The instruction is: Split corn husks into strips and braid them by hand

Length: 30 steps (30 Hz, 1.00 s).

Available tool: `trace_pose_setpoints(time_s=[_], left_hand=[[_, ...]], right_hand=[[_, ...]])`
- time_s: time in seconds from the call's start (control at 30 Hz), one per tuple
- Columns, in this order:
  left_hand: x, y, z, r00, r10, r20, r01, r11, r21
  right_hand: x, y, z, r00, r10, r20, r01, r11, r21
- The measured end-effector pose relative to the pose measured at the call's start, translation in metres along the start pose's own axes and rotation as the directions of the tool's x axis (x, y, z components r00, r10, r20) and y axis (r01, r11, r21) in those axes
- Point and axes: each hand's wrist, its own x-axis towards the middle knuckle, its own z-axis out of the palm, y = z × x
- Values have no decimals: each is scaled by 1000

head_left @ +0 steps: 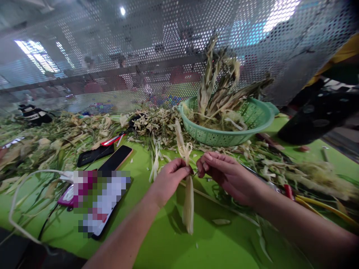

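Over the middle of the green table, my left hand (169, 179) pinches a dried corn husk (188, 211) between thumb and fingers. One strip of the husk hangs down towards the table, and above my fingers it forms small loops with a longer piece sticking up. Just to the right, my right hand (224, 168) has its fingers curled and pressed together close to the pinched spot. A thin dark strand seems to run between the two hands, but what the right fingertips hold is too small to make out.
Behind my hands stands a green plastic basket (224, 138) with corn husks in it. Husk scraps (157, 123) cover the table's back and sides. To the left lie a phone (116, 160), a white cable (14, 201) and red-handled scissors (112, 140). A dark container (314, 119) leans at right.
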Motion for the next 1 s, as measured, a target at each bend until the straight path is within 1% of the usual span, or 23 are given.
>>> trace_pose_setpoints(time_s=[0.1, 0.23, 0.3, 0.37, 0.4, 0.43, 0.57, 0.63, 0.7, 0.8, 0.87, 0.9, 0.93, 1.0], left_hand=[[-1, 0, 1, 1000, -11, -5, 12, 1000, 8], [-3, -1, 3, 1000, -18, -23, 18, 1000, 22], [-3, -1, 3, 1000, -18, -6, 18, 1000, 21], [-2, -1, 1, 999, -30, 18, 29, 999, 31], [-1, 0, 0, 999, -41, 30, 39, 998, 42], [-1, 1, -1, 999, -42, 19, 41, 998, 52], [0, 7, -7, 996, 1, -85, 2, 1000, 31], [-1, 12, -10, 990, 23, -140, -26, 999, -21], [-3, 17, -14, 986, 46, -159, -61, 994, -93], [-5, 22, -19, 979, 64, -191, -100, 977, -189], [-6, 24, -21, 975, 68, -213, -119, 965, -234], [-7, 25, -21, 973, 66, -220, -120, 962, -247], [-7, 25, -21, 973, 59, -223, -117, 960, -256], [-8, 25, -21, 973, 37, -230, -99, 959, -267]], right_hand=[[1, -1, 0, 1000, -10, -14, 10, 1000, -9], [2, -2, 0, 998, -25, -52, 28, 998, 53], [3, -3, 0, 998, -24, -59, 29, 996, 79], [3, -7, -1, 998, -32, -51, 35, 997, 63], [2, -11, -1, 998, -33, -45, 34, 999, 31], [1, -16, -3, 999, -30, -43, 29, 999, -19], [-7, -46, -12, 999, 30, -40, -40, 967, -253], [-14, -63, -20, 998, 27, -49, -41, 947, -319], [-23, -77, -28, 997, 20, -75, -49, 914, -403], [-43, -91, -41, 991, -25, -133, -58, 811, -583], [-60, -93, -50, 973, -117, -200, -65, 689, -721], [-69, -92, -55, 958, -170, -232, -83, 608, -790], [-79, -89, -60, 938, -228, -259, -115, 501, -858], [-101, -80, -71, 929, -232, -289, -225, 269, -936]])
